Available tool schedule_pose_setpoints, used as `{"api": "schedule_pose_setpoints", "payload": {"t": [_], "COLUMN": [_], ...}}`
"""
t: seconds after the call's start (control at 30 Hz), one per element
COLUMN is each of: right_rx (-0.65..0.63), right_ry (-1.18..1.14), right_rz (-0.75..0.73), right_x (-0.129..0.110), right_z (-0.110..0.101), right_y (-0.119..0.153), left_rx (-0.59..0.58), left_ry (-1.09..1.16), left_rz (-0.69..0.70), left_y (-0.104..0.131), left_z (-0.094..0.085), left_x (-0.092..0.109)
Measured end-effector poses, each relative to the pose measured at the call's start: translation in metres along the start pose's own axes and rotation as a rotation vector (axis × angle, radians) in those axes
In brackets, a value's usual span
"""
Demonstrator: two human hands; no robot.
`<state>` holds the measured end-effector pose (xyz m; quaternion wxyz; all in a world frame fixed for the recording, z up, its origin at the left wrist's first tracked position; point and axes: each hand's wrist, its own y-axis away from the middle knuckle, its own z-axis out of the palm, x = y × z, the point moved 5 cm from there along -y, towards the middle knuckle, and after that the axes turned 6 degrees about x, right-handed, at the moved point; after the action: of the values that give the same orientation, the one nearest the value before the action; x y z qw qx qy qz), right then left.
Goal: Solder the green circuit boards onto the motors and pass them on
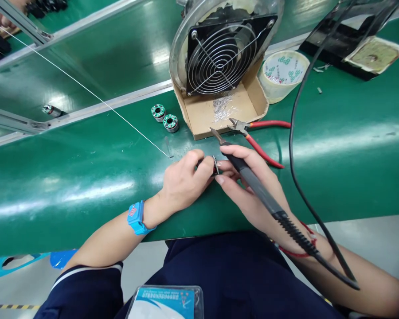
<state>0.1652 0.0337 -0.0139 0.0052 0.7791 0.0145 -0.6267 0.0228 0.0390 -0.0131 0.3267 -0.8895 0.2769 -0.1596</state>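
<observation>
My left hand (186,179) is closed around a small round part (215,165) with thin pins, mostly hidden by the fingers. Fingertips of my right hand (252,190) touch the part's right side. That same hand holds a soldering iron (259,188), its tip pointing up and left at the cardboard tray's front edge. A thin white strand (119,116) runs from the upper left and ends just beyond my left hand. Two small round motor parts with green boards, one (158,112) behind the other (170,123), stand on the green table (86,186).
Behind my hands, a cardboard tray (201,128) holds wire clippings before a fan (219,66). Red-handled cutters (266,153) lean on its edge. A tape roll (284,73), a sponge on a black stand (374,54) and a black cable (294,146) are at right. Another person's hand (1,15) shows top left.
</observation>
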Motion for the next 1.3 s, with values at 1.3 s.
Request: {"api": "schedule_pose_setpoints", "payload": {"t": [1.3], "right_rx": [0.138], "right_ry": [-0.170], "right_rz": [-0.085], "right_x": [0.033], "right_z": [-0.068], "right_y": [0.001], "left_rx": [-0.098], "left_ry": [0.599], "left_rz": [-0.397], "left_y": [0.001], "left_z": [0.021], "left_x": [-0.020]}}
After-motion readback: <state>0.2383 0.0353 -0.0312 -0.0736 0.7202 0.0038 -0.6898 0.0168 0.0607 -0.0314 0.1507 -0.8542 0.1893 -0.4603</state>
